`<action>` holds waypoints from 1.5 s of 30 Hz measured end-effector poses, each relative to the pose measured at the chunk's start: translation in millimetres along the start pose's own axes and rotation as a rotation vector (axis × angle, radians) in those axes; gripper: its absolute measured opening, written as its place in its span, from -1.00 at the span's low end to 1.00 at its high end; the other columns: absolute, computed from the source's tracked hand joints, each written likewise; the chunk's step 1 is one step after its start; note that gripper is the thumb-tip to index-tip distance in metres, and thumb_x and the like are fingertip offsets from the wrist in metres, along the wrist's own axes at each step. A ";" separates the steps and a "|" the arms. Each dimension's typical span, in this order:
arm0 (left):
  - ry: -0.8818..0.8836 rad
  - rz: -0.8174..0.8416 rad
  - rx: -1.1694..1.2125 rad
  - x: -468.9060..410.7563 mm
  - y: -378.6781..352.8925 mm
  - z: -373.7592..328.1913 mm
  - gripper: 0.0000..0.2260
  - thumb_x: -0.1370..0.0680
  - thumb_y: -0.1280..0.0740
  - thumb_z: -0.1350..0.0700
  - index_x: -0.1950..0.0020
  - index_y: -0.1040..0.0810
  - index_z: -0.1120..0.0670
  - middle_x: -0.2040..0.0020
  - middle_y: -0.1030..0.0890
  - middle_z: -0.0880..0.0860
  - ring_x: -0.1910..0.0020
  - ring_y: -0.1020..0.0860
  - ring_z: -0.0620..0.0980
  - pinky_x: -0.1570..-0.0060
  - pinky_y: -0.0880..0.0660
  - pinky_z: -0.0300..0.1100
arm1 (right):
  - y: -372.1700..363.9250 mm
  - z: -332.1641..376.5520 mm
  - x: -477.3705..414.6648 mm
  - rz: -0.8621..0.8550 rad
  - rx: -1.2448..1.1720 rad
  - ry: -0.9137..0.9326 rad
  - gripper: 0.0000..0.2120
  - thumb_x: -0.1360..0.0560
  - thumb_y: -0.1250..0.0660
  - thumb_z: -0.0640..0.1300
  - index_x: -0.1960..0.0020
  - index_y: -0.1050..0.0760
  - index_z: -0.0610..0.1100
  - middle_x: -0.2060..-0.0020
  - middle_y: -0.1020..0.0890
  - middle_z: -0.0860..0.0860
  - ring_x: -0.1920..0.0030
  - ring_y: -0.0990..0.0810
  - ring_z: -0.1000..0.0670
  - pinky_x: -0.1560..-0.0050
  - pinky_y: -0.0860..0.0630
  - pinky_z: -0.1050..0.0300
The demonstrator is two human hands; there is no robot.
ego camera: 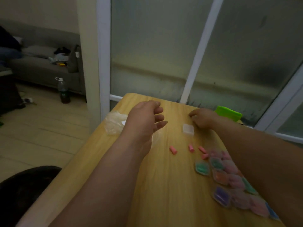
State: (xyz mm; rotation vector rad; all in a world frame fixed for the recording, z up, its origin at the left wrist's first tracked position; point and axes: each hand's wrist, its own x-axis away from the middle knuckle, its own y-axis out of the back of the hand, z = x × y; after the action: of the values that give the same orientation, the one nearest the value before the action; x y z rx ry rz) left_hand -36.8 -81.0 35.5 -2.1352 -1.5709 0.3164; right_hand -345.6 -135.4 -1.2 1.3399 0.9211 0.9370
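Note:
My left hand (144, 118) hovers above the wooden table (164, 185), fingers relaxed and spread, holding nothing. My right hand (203, 117) rests on the table farther right with its fingers curled under; whether they pinch anything is hidden. Just in front of it lies a small clear plastic case (188, 129), apart from the fingers. Several loose pink earplugs (173, 150) lie in a row nearer to me. A pile of small clear cases (219, 176) filled with green, orange, purple and pink earplugs sits at the right, partly under my right forearm.
A crumpled clear plastic bag (114, 122) lies at the table's left edge, behind my left hand. A bright green box (228, 113) stands at the far right corner against the frosted glass door. A bottle (64, 90) stands on the floor to the left.

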 end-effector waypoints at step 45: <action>-0.116 0.444 -0.670 141.9 36.0 24.7 -0.74 -0.61 -0.46 0.03 -0.27 -0.60 -0.19 -0.05 -0.72 0.00 -0.03 -0.71 -0.08 -0.14 -0.66 -0.07 | -4.5 107.2 322.1 -0.093 -1.438 -0.097 -0.80 -0.61 -0.43 0.07 -0.11 -0.68 -0.04 -0.03 -0.77 0.00 -0.13 -0.73 -0.04 0.01 -0.61 0.03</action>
State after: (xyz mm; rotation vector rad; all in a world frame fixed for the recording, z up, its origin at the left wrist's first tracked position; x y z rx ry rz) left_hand 27.6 50.1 8.8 -3.0400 -1.3670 0.0462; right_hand -129.0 125.9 -4.6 0.0925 0.0633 1.0752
